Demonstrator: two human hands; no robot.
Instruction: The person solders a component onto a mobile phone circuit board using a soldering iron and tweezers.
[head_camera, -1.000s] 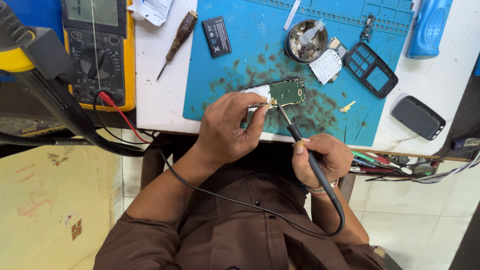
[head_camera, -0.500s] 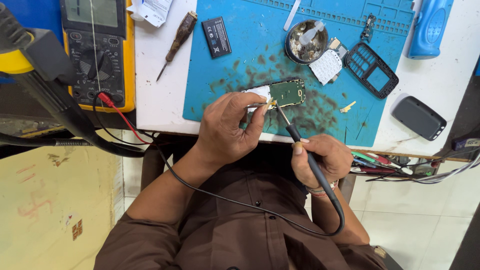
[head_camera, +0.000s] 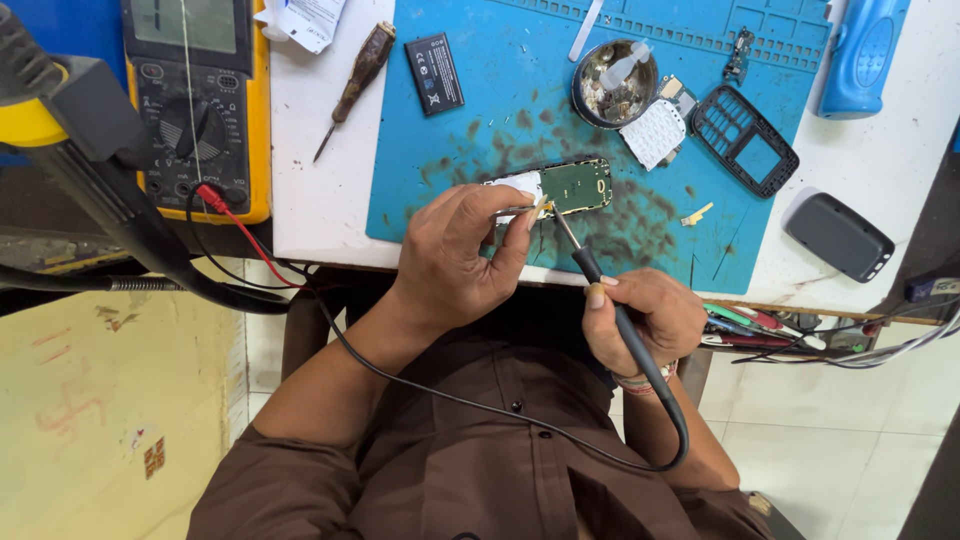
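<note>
Your left hand (head_camera: 455, 255) sits at the centre of the frame, fingers curled, thumb and forefinger pinched together at the upper right of the hand. Your right hand (head_camera: 645, 320) lies just right and lower, closed in a pen-like grip. Both forearms run down toward your torso.

The circuit board (head_camera: 570, 186) lies on the mat (head_camera: 480, 150) just beyond the left hand's fingers (head_camera: 515, 215) — battery (head_camera: 434, 73) and screwdriver (head_camera: 355, 82) farther left, dish (head_camera: 613, 83) and keypad frame (head_camera: 745, 140) farther right.
</note>
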